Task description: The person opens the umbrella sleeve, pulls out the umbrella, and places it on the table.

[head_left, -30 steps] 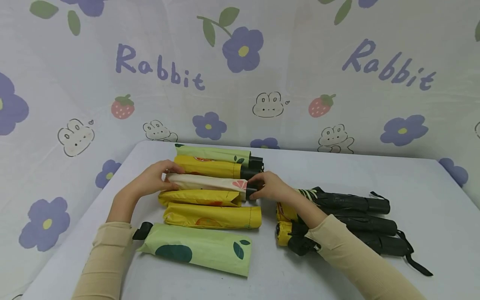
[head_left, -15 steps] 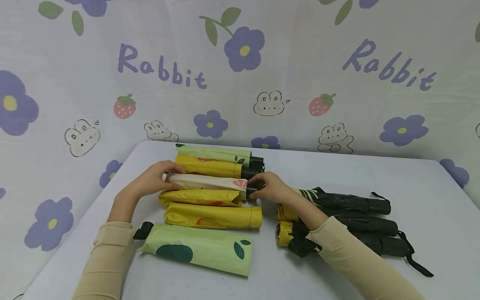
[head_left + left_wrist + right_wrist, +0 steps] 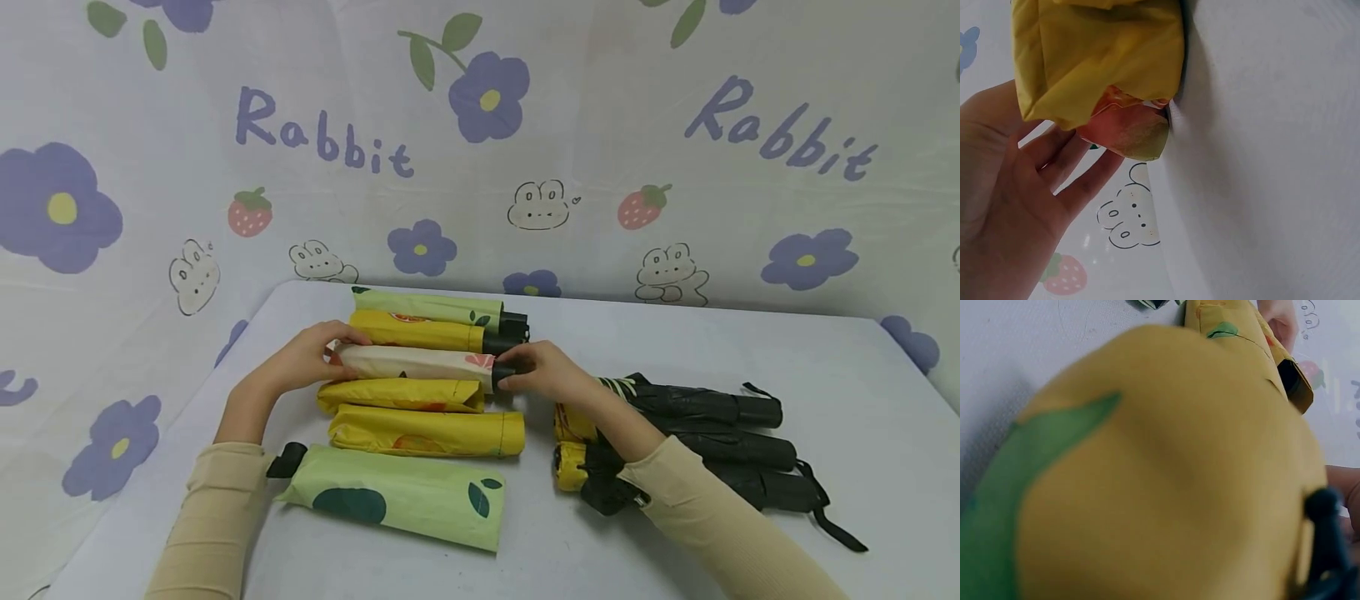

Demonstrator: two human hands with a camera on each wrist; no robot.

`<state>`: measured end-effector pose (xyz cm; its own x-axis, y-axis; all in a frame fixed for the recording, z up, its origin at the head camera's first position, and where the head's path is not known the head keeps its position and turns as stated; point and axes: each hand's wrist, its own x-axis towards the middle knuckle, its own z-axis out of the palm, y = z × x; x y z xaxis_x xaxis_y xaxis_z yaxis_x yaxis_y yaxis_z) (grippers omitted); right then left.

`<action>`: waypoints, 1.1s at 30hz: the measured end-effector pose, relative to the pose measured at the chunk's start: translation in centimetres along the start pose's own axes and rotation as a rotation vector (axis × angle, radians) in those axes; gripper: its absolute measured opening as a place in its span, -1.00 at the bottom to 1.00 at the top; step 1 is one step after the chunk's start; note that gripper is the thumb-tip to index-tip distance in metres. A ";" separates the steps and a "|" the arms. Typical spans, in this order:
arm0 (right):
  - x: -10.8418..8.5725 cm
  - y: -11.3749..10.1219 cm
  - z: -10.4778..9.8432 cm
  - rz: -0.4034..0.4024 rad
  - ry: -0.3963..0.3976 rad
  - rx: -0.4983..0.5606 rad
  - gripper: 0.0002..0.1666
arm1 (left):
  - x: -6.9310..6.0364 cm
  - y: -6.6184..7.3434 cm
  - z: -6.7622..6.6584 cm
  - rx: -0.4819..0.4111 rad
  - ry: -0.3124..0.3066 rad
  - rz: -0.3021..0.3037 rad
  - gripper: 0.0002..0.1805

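In the head view a cream umbrella in its sleeve (image 3: 412,364), printed with pink fruit, lies crosswise between my hands. My left hand (image 3: 303,358) holds its left end between thumb and fingers. At the other end, my right hand (image 3: 551,371) pinches the black handle (image 3: 502,375). Seen by the left wrist camera, the left hand (image 3: 1022,194) has its fingers behind the pink-printed end (image 3: 1129,128), partly covered by a yellow sleeve (image 3: 1104,56). A blurred yellow surface (image 3: 1179,469) fills most of the right wrist view, hiding most of the right hand.
Behind the cream umbrella lie a yellow one (image 3: 420,333) and a light green one (image 3: 427,307). Nearer are two yellow sleeves, the front one (image 3: 427,432) fuller, then a green umbrella (image 3: 405,500). Several black folded umbrellas (image 3: 705,408) lie at right under my forearm.
The cream umbrella has turned slightly in my hands: its pink print sits higher and a small dark mark now shows along its lower side. Both hands stay nearly in place.
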<state>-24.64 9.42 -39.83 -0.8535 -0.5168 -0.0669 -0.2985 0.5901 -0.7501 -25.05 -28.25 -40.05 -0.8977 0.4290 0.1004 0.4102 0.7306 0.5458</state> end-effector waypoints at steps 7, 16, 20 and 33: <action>0.0 0.3 -0.5 0.055 0.003 0.068 -0.47 | 0.3 0.0 0.2 0.011 0.006 0.001 -0.52; -0.4 0.5 -1.7 0.117 -0.009 0.202 -0.46 | 0.4 0.4 0.3 0.019 0.008 -0.016 -0.50; -0.7 0.7 -2.2 0.146 0.006 0.232 -0.47 | 0.4 0.4 0.3 0.010 0.006 -0.020 -0.51; -2.2 1.0 -3.5 0.259 0.076 0.374 -0.48 | 0.2 0.3 0.0 0.005 -0.003 -0.048 -0.54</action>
<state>-24.57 13.37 -38.13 -0.9125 -0.3269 -0.2458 0.0918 0.4220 -0.9020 -25.11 -27.97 -39.89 -0.9159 0.3950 0.0717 0.3674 0.7530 0.5459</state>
